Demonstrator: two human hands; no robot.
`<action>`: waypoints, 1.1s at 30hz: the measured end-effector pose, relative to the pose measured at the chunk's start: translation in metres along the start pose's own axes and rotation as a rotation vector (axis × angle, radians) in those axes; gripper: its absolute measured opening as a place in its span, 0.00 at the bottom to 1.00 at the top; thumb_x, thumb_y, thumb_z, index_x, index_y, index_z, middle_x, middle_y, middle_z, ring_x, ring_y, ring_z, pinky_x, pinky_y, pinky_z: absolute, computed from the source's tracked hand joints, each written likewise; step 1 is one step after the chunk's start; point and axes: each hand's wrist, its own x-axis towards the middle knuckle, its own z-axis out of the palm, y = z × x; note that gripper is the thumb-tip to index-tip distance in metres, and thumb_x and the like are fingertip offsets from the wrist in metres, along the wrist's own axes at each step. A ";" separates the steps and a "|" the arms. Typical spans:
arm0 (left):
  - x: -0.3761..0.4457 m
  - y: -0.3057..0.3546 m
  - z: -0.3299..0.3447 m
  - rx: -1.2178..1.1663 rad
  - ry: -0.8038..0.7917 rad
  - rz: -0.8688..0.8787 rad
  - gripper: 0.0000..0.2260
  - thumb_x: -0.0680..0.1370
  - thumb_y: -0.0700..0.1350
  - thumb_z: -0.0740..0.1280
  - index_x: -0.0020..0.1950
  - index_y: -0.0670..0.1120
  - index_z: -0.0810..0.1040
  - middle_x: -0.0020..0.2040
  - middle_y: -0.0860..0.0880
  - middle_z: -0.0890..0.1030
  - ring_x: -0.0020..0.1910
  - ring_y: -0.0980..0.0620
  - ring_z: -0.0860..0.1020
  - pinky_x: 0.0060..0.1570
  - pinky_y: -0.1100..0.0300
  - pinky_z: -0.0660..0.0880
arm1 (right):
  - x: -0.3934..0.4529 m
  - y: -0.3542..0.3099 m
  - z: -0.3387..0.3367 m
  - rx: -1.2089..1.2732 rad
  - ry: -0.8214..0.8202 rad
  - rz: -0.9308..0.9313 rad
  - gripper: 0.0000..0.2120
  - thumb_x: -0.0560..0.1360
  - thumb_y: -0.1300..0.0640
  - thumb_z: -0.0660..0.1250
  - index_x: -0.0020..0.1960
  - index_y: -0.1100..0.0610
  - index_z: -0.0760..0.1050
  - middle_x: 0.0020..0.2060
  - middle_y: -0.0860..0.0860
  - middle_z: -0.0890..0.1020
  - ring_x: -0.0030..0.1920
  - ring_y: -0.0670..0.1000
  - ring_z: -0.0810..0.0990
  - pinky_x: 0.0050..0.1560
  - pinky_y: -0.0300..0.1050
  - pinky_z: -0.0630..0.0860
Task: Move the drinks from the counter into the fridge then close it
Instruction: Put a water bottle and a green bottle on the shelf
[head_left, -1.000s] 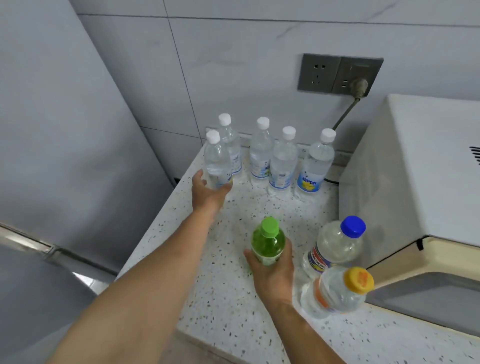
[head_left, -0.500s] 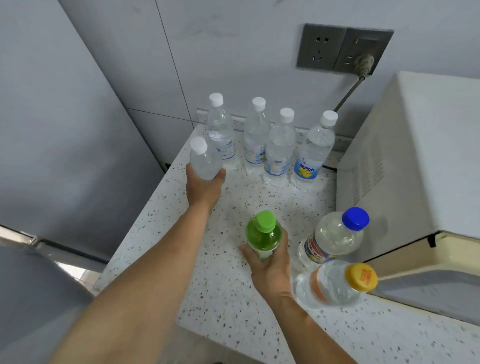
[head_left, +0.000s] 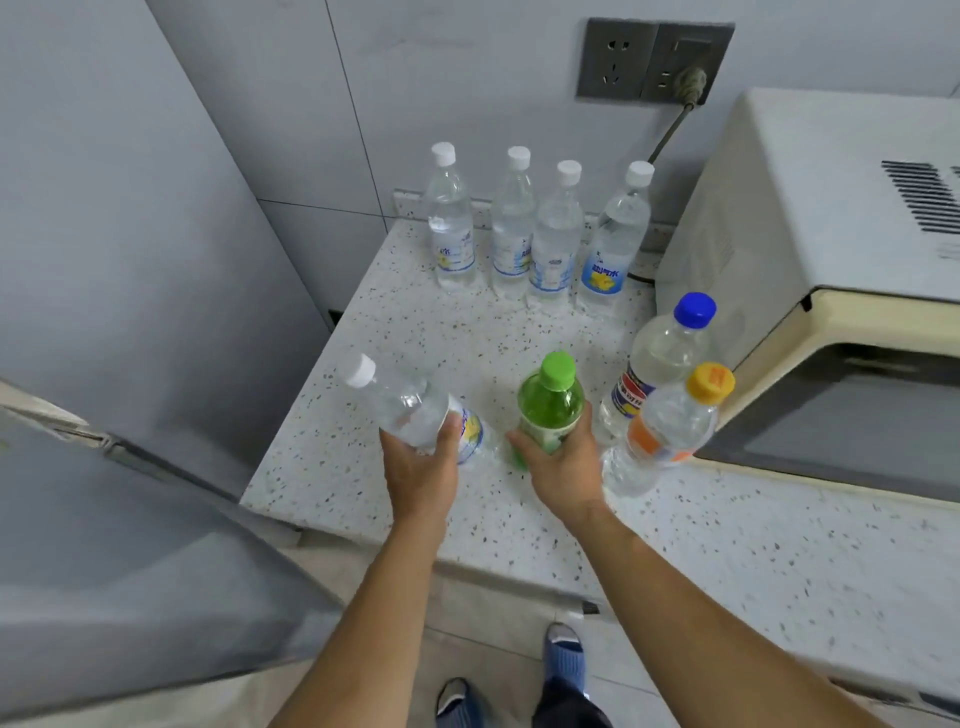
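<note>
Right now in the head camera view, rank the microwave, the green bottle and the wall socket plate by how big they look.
1. microwave, clearly largest.
2. wall socket plate and green bottle look much alike; the bottle sits nearer the camera, in the right hand, so I won't rank them.

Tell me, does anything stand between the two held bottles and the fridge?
No object blocks the way. The left hand holds a clear bottle, the right hand a green bottle; the fridge at left looks closed.
</note>
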 end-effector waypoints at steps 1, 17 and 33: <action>-0.005 -0.001 -0.006 -0.031 -0.028 -0.020 0.28 0.71 0.54 0.73 0.69 0.54 0.69 0.59 0.56 0.80 0.50 0.64 0.82 0.43 0.69 0.78 | -0.008 0.002 -0.002 0.007 -0.010 0.002 0.31 0.70 0.56 0.78 0.64 0.40 0.64 0.51 0.36 0.78 0.49 0.27 0.76 0.45 0.20 0.70; -0.141 -0.013 -0.080 -0.305 -0.435 -0.441 0.34 0.73 0.68 0.61 0.68 0.45 0.76 0.57 0.40 0.84 0.54 0.41 0.84 0.48 0.47 0.81 | -0.136 0.016 -0.058 0.303 -0.036 0.118 0.19 0.75 0.53 0.73 0.63 0.53 0.74 0.53 0.51 0.85 0.53 0.51 0.85 0.52 0.50 0.83; -0.273 -0.061 -0.207 -0.077 -0.135 -0.247 0.21 0.68 0.46 0.77 0.60 0.51 0.78 0.51 0.45 0.85 0.50 0.44 0.85 0.50 0.48 0.81 | -0.282 0.049 -0.032 0.246 -0.321 0.216 0.15 0.74 0.57 0.76 0.57 0.50 0.76 0.45 0.46 0.85 0.46 0.47 0.85 0.44 0.41 0.81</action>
